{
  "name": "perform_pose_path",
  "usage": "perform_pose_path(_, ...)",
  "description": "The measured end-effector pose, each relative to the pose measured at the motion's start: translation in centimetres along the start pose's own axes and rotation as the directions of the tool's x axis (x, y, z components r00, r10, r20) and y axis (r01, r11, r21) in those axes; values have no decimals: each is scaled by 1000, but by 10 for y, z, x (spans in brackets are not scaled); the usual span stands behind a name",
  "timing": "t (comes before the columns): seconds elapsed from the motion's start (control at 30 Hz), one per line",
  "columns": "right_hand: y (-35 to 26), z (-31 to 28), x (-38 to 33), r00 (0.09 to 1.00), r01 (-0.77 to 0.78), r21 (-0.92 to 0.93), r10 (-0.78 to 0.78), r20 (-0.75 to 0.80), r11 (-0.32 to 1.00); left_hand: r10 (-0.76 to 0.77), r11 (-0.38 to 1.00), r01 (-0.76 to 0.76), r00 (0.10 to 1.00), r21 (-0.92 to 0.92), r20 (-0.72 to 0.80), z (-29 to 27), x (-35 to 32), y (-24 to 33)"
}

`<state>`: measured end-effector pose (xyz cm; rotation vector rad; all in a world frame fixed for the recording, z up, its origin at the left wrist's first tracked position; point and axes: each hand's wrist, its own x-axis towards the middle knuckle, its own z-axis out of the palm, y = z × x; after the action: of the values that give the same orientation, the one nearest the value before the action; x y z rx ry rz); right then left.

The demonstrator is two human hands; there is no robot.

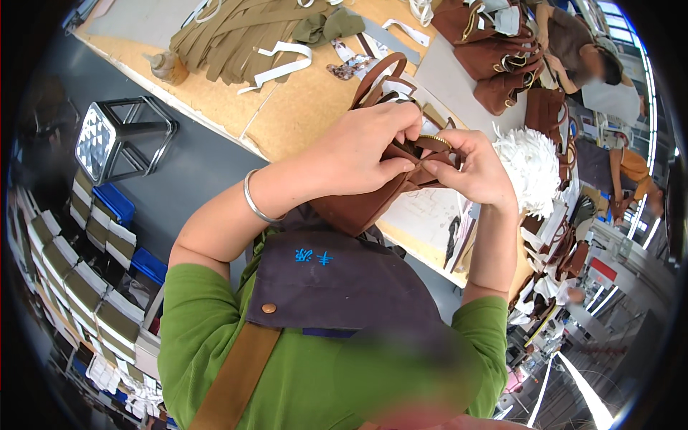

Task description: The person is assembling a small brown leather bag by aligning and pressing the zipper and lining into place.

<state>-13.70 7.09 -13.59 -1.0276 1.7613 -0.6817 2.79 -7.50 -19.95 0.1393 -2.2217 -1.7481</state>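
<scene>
A brown handbag (362,206) rests against the front of the worktable, its opening turned up between my hands. My left hand (369,147) pinches one side of the bag's opening, thumb and fingers drawn together. On the other side, my right hand (476,168) grips the edge, its thumb close to my left thumb. A zipper (436,142) with gold teeth curves up between my fingers. Behind my left hand rises a brown handle (380,75) with white wrapping near it. My fingers cover part of the bag's inside.
Olive fabric strips (240,36) pile on the worktable (287,122), near a white strip (283,66) and a small bottle (169,68). More brown bags (494,54) and a bundle of white strings (530,168) lie to the right. A metal stool (122,136) stands left; co-workers sit far right.
</scene>
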Motion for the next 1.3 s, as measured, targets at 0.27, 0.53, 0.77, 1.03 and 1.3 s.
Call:
perform_pose_path(0.27, -9, 2, 2, 999, 24, -25, -23, 31, 999, 61, 994, -65, 997, 87, 52, -3, -3, -3)
perform_pose_path(0.53, -30, -1, -1, 980, 143, -462, -190, -56, 875, -7, 999, 5, 998, -45, -56, 8, -1, 1)
perform_pose_path(0.77, -16, 12, 3, 945, 191, -286, -255, -203, 939, -112, 978, 100, 992, -184, -55, 6, -2, -10)
perform_pose_path(1.03, 16, 16, -5, 861, 328, -183, -373, -346, 927, 196, 962, -172, 976, 215, -98, -24, 19, 11)
perform_pose_path(1.3, 19, 22, -17, 842, 336, -156, -371, -393, 929, -109, 994, 99, 895, 45, 432, -29, 54, 1)
